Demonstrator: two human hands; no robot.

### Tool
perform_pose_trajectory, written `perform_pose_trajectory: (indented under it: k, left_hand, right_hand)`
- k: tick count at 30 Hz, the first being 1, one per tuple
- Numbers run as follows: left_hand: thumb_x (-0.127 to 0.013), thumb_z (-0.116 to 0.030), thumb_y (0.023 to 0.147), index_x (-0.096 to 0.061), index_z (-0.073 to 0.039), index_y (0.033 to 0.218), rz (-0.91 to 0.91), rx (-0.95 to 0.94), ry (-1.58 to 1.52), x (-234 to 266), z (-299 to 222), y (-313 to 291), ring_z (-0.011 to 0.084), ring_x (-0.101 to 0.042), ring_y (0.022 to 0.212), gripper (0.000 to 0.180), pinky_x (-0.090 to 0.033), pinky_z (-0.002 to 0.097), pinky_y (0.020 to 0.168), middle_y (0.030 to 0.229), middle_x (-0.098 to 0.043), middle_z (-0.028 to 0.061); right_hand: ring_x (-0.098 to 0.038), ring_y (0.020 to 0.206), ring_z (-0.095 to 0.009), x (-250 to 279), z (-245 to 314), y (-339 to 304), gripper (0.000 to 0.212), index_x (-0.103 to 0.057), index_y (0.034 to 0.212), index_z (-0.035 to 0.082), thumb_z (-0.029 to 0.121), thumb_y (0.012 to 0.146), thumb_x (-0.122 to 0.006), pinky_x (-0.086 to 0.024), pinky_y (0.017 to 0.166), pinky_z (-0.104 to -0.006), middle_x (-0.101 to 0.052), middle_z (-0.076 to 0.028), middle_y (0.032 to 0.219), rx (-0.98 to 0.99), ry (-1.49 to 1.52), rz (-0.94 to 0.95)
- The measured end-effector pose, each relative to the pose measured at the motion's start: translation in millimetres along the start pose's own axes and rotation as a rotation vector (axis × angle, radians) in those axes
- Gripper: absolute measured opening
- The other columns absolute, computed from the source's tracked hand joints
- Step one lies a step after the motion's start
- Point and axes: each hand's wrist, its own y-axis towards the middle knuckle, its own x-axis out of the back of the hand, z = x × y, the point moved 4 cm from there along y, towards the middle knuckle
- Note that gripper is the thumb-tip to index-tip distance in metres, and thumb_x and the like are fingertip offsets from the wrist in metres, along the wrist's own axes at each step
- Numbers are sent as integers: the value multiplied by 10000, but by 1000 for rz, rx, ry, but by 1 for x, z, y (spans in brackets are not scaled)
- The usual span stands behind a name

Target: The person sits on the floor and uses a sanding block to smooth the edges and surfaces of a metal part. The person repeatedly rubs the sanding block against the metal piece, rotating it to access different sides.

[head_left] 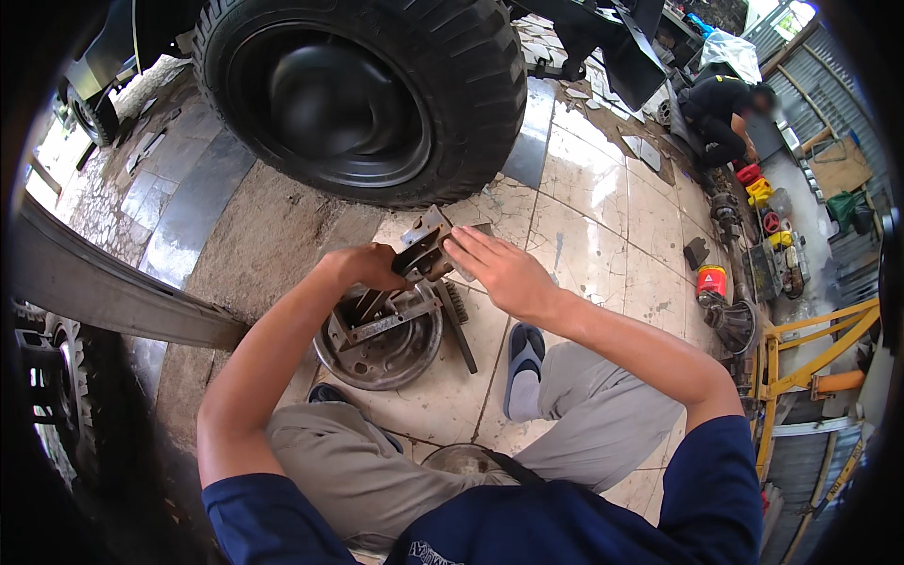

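My left hand [369, 266] is closed around a worn rectangular metal bracket [428, 235], which is held tilted above a round metal drum [381, 377]. My right hand [508, 275] lies with its fingers stretched out against the bracket's upper right end; its thumb is hidden. Across the drum rests a metal frame [377, 327] with a rusty, worn surface. What looks like a wire brush [455, 303] with a dark handle leans at the drum's right side, below my hands.
A large black truck wheel [377, 104] stands just ahead. A grey beam [132, 268] crosses the left side. At right are a red can [712, 280], a shaft with a bell-shaped end [734, 325] and a yellow frame [815, 353]. Another person [720, 113] crouches far right.
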Motion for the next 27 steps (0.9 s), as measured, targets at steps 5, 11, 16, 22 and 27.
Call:
perform_pose_trajectory:
  k: [5, 11, 16, 22, 27]
  left_hand:
    - [-670, -740, 786, -729, -7, 1180, 76, -43, 112, 6, 0, 2, 335, -682, 1132, 834, -513, 418, 987, 1205, -720, 198]
    - [-646, -825, 744, -742, -9, 1149, 184, -94, 232, 16, -12, 17, 345, -679, 1106, 916, -496, 415, 992, 1194, -724, 185]
    - [-610, -830, 777, -740, -13, 1155, 143, -88, 225, 11, -2, 14, 352, -669, 1123, 910, -485, 425, 1003, 1214, -711, 200]
    - [-634, -799, 781, -709, -24, 1240, 165, -71, 155, 6, -3, 7, 347, -661, 1155, 904, -489, 431, 1005, 1248, -698, 194]
    - [-713, -783, 718, -703, -48, 1264, 272, -78, 246, 9, -2, 12, 327, -660, 1165, 915, -510, 422, 1000, 1274, -694, 158]
  right_hand:
    - [-484, 1412, -305, -9, -10, 2, 573, -489, 1481, 34, 14, 909, -494, -434, 1131, -438, -521, -167, 1501, -61, -29, -43]
    - [-475, 1424, -304, -18, 4, -2, 530, -513, 1463, 28, 62, 934, -491, -415, 1148, -438, -515, -169, 1513, -120, -69, -125]
    - [-466, 1431, -302, -26, 27, 8, 576, -492, 1492, 60, -9, 920, -465, -403, 1169, -432, -487, -143, 1548, -61, -47, -130]
    - [-433, 1456, -289, -30, 17, 3, 576, -522, 1461, 45, -14, 888, -505, -410, 1162, -454, -488, -151, 1539, -191, 108, -215]
    - [-416, 1467, -289, -34, 16, 0, 578, -521, 1470, 61, -9, 896, -500, -400, 1170, -454, -496, -128, 1537, -158, 76, -238]
